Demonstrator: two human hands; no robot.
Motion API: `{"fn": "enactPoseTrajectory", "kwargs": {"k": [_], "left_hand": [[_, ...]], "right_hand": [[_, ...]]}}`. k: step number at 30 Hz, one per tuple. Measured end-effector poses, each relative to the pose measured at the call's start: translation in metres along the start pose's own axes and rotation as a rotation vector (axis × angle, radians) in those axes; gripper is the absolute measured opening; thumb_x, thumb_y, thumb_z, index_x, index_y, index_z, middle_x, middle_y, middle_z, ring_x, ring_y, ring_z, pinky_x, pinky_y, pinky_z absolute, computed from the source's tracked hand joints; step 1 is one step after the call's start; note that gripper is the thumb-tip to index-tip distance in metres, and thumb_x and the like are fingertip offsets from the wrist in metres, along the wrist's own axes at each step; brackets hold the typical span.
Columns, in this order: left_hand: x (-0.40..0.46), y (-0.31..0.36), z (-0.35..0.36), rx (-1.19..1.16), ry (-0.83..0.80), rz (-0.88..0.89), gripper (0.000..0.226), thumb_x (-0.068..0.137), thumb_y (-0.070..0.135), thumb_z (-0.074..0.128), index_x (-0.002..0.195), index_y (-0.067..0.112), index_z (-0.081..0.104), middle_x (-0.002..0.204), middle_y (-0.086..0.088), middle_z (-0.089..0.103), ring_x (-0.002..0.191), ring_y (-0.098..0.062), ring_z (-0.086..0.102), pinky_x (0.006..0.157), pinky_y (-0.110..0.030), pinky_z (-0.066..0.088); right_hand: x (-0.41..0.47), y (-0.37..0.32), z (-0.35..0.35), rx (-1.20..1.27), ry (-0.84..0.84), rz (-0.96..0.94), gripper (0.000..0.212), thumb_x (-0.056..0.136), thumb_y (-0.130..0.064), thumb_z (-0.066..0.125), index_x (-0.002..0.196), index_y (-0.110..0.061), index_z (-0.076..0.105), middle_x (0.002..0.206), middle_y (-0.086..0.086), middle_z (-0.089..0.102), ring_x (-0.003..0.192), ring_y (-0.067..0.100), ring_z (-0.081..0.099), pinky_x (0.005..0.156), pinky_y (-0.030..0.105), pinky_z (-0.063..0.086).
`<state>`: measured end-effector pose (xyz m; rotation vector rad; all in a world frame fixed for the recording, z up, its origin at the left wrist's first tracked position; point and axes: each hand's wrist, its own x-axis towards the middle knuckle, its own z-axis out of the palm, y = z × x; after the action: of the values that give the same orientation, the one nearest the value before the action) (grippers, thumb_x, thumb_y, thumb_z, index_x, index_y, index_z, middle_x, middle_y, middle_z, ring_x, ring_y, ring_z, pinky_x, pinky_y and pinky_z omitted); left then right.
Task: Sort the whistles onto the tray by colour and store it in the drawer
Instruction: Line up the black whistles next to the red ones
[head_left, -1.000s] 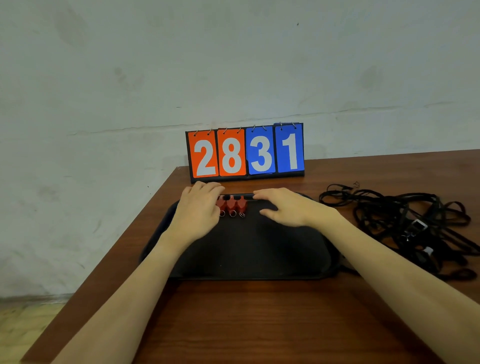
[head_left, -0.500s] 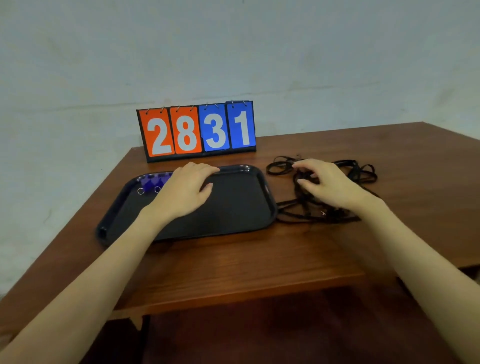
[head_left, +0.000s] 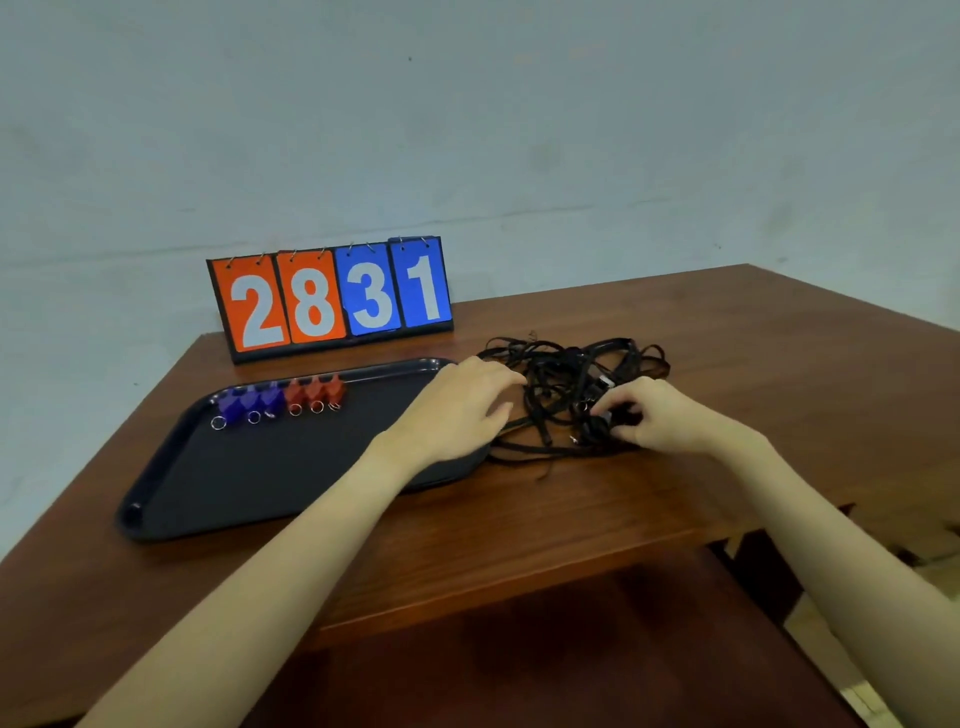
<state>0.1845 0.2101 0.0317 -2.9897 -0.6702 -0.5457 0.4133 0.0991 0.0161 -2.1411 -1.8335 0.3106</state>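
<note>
A brown wooden table (head_left: 597, 509) is seen with a black tray (head_left: 270, 478) on it. A score board (head_left: 332, 299) is stood behind the tray. Black cords (head_left: 561, 384) are piled right of the tray. Three blue whistles (head_left: 247, 405) and three red whistles (head_left: 314, 394) are lined up at the tray's far edge, well apart from all fingers. The left hand (head_left: 457, 410) is spread loosely over the tray's right edge. A small dark thing in the cords is pinched by the right hand (head_left: 660, 415).

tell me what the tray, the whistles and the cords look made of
Tray: likely plastic, dark and matte, with a moulded raised rim. Whistles: translucent coloured plastic, purple and red, each with a shiny metal ring. Cords: seemingly woven fabric, flat, black and limp, lying tangled.
</note>
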Motion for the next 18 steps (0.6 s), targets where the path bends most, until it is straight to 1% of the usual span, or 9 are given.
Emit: {"fn": "enactPoseTrajectory", "kwargs": {"k": [1, 3, 4, 6, 9, 12, 13, 15, 18], "left_hand": [[0.002, 0.004, 0.001, -0.007, 0.001, 0.007, 0.04, 0.096, 0.025, 0.048, 0.136, 0.022, 0.05, 0.135, 0.004, 0.056, 0.123, -0.015, 0.048, 0.103, -0.037, 0.041], [0.005, 0.01, 0.001, -0.024, 0.007, 0.013, 0.039, 0.096, 0.025, 0.049, 0.135, 0.021, 0.052, 0.134, 0.004, 0.057, 0.123, -0.015, 0.049, 0.102, -0.039, 0.041], [0.005, 0.012, 0.001, -0.032, 0.012, 0.01, 0.039, 0.096, 0.025, 0.049, 0.134, 0.022, 0.053, 0.133, 0.004, 0.057, 0.122, -0.015, 0.049, 0.102, -0.039, 0.042], [0.006, 0.014, 0.001, -0.044, 0.032, -0.002, 0.037, 0.095, 0.026, 0.05, 0.132, 0.022, 0.055, 0.131, 0.006, 0.059, 0.121, -0.013, 0.049, 0.101, -0.037, 0.042], [0.006, 0.016, 0.001, -0.07, 0.042, -0.025, 0.034, 0.095, 0.025, 0.05, 0.128, 0.022, 0.059, 0.125, 0.006, 0.062, 0.115, -0.012, 0.052, 0.098, -0.036, 0.045], [0.008, 0.022, 0.002, -0.105, 0.024, -0.047, 0.033, 0.095, 0.023, 0.051, 0.126, 0.021, 0.06, 0.119, 0.004, 0.065, 0.111, -0.013, 0.054, 0.095, -0.036, 0.046], [0.01, 0.024, 0.002, -0.119, 0.015, -0.052, 0.033, 0.095, 0.022, 0.051, 0.126, 0.02, 0.06, 0.117, 0.003, 0.066, 0.109, -0.014, 0.056, 0.096, -0.036, 0.046], [0.012, 0.029, 0.004, -0.134, 0.005, -0.048, 0.033, 0.095, 0.022, 0.051, 0.127, 0.021, 0.059, 0.118, 0.002, 0.066, 0.11, -0.014, 0.056, 0.098, -0.037, 0.045], [0.017, 0.035, 0.005, -0.138, 0.016, -0.035, 0.034, 0.095, 0.022, 0.051, 0.129, 0.021, 0.058, 0.126, 0.003, 0.063, 0.119, -0.014, 0.052, 0.102, -0.037, 0.043]], "right_hand": [[0.001, 0.001, 0.0, -0.002, 0.005, -0.007, 0.027, 0.088, -0.009, 0.064, 0.113, -0.019, 0.067, 0.127, 0.001, 0.062, 0.124, 0.018, 0.053, 0.105, 0.034, 0.043], [0.0, 0.003, -0.003, 0.008, 0.035, -0.014, 0.012, 0.087, -0.014, 0.068, 0.094, -0.023, 0.068, 0.122, 0.001, 0.064, 0.122, 0.016, 0.054, 0.104, 0.037, 0.045], [-0.001, 0.003, -0.006, 0.014, 0.059, -0.015, 0.008, 0.086, -0.015, 0.068, 0.086, -0.023, 0.068, 0.12, 0.0, 0.065, 0.12, 0.012, 0.054, 0.103, 0.037, 0.045], [-0.002, 0.001, -0.016, 0.011, 0.124, -0.008, 0.01, 0.086, -0.014, 0.069, 0.078, -0.02, 0.068, 0.112, -0.002, 0.067, 0.108, 0.007, 0.055, 0.1, 0.036, 0.048], [0.0, -0.002, -0.026, -0.009, 0.177, 0.003, 0.012, 0.085, -0.013, 0.07, 0.076, -0.021, 0.068, 0.095, -0.002, 0.07, 0.09, 0.009, 0.063, 0.086, 0.032, 0.054], [0.002, -0.003, -0.021, -0.029, 0.099, 0.046, 0.007, 0.083, -0.012, 0.071, 0.085, -0.018, 0.068, 0.084, -0.003, 0.066, 0.08, 0.011, 0.063, 0.072, 0.022, 0.05], [0.003, -0.003, -0.015, -0.037, 0.073, 0.053, 0.007, 0.083, -0.013, 0.072, 0.089, -0.015, 0.069, 0.084, -0.003, 0.066, 0.079, 0.011, 0.062, 0.071, 0.021, 0.049], [0.004, -0.004, -0.005, -0.031, 0.048, 0.056, 0.009, 0.084, -0.014, 0.071, 0.093, -0.011, 0.071, 0.088, 0.0, 0.067, 0.081, 0.012, 0.062, 0.075, 0.024, 0.052], [0.002, -0.004, -0.002, -0.012, 0.079, 0.052, 0.003, 0.086, -0.013, 0.068, 0.088, -0.013, 0.07, 0.09, 0.001, 0.066, 0.085, 0.017, 0.065, 0.08, 0.034, 0.056]]}}
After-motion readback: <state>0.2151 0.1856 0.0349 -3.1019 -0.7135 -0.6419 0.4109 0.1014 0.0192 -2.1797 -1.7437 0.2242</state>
